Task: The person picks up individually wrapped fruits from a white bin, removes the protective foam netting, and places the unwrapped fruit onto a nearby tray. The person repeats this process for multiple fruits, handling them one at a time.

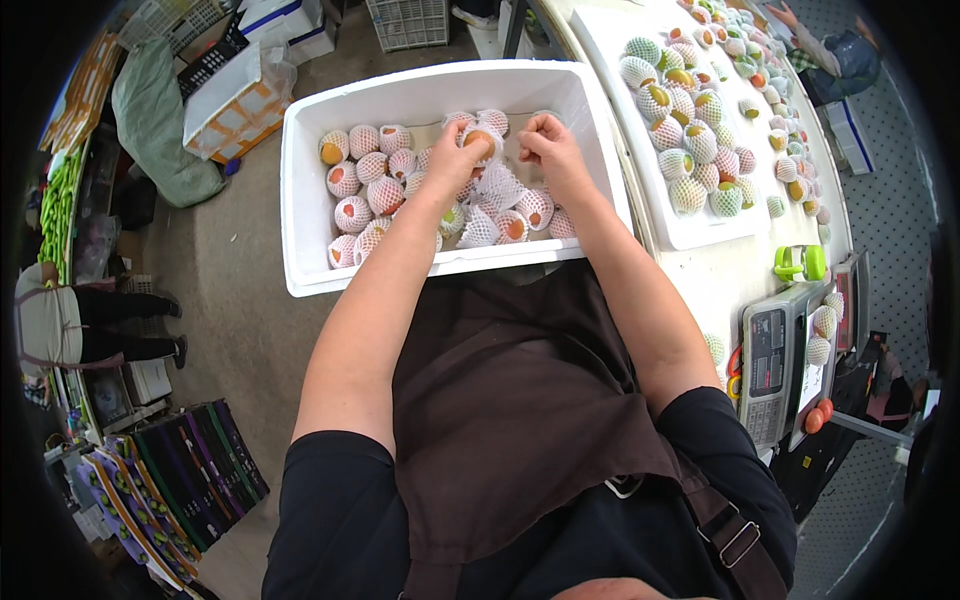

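Note:
A white foam box (300,195) stands before me, holding many round reddish fruits in white foam nets (385,196). Above its middle, my left hand (455,154) grips an orange-red fruit (480,142) partly covered by a foam net. My right hand (551,146) is just to the right, fingers curled with the tips together; whether anything thin is between them I cannot tell. Empty-looking crumpled foam nets (497,186) lie on the fruits below my hands. My fingers hide part of the held fruit.
At right, a table carries a white foam tray (679,238) of netted fruits, loose netted fruits, a weighing scale (766,367) and a green tape dispenser (799,263). Crates and a taped foam box (225,112) stand at upper left. Other people are at the left and upper right.

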